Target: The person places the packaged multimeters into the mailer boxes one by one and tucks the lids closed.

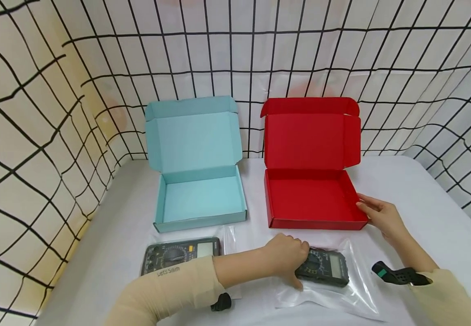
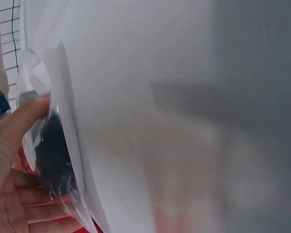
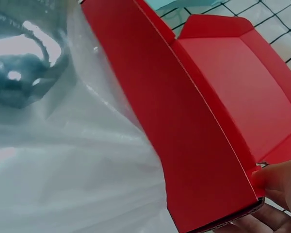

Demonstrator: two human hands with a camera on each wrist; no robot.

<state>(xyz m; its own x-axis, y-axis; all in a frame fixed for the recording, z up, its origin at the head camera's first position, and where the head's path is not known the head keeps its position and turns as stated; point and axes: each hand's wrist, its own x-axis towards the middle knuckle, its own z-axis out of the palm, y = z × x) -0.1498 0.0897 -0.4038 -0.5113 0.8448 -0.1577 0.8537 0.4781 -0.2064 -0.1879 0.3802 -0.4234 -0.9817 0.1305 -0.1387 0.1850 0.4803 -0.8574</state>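
Observation:
My left hand (image 1: 285,257) reaches across from the left and grips a dark multimeter (image 1: 324,267) sealed in a clear plastic bag (image 1: 359,294), in front of the red box. In the left wrist view the thumb lies on one side of the bagged multimeter (image 2: 56,150), with the fingers on the other. An open red cardboard box (image 1: 319,224) stands on the table, its lid raised and its inside bare. At its front right corner my right hand (image 1: 384,219) pinches the side wall, thumb over the edge and fingers outside, as the right wrist view shows.
Left of the red box stands an open light-blue box (image 1: 203,222), lid up. Before it lies a second bagged multimeter (image 1: 174,253), partly hidden by my left sleeve (image 1: 178,290). Black wire grid panels (image 1: 252,70) border the white table (image 1: 398,185) at the back and sides.

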